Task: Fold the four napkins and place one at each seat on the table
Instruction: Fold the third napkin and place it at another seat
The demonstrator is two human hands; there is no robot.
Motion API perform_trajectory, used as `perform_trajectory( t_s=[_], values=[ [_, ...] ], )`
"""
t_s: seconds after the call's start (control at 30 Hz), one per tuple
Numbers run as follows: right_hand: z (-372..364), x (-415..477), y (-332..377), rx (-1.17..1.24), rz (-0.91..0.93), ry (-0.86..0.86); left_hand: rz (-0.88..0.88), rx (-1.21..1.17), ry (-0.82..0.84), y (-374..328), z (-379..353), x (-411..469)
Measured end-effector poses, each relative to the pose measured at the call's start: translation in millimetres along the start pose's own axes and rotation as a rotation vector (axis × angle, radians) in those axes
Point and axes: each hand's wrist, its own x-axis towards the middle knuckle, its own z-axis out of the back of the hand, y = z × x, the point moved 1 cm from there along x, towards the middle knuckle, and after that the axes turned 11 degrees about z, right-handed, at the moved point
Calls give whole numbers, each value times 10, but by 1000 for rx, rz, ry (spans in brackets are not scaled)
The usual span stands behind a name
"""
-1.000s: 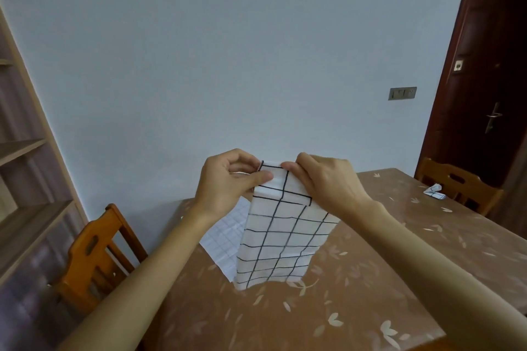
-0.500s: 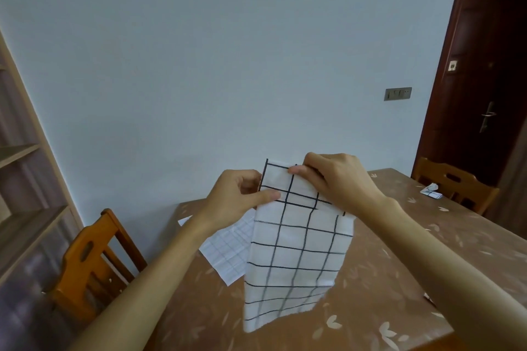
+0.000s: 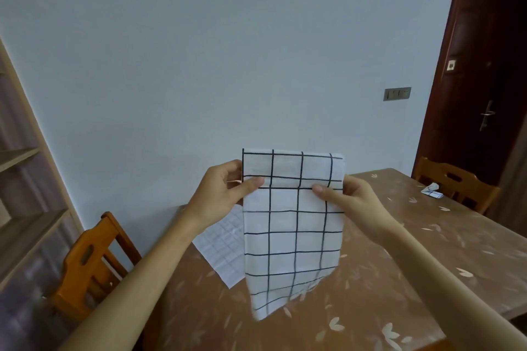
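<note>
The napkin (image 3: 293, 225) now hangs higher and squarer; left hand (image 3: 219, 194) and right hand (image 3: 346, 196) pinch its limp, light top edge at both sides.

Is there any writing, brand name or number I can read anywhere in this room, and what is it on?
None can be read.
The checked napkin, held up by the left hand and the right hand, carries only black grid lines.
The switch plate on the wall has small marks, too blurred to read.
The small plate beside the door is too small to read.
The folded napkin at the far seat shows no text.
</note>
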Motion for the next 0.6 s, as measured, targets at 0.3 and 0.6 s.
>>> perform_trajectory(
  t_s=[0.3,0.6],
  values=[
    [24,63,70,79,104,-31,42,-59,90,82,170,-23],
    [35,112,52,150,52,23,123,-240,23,8,164,-60]
  ],
)
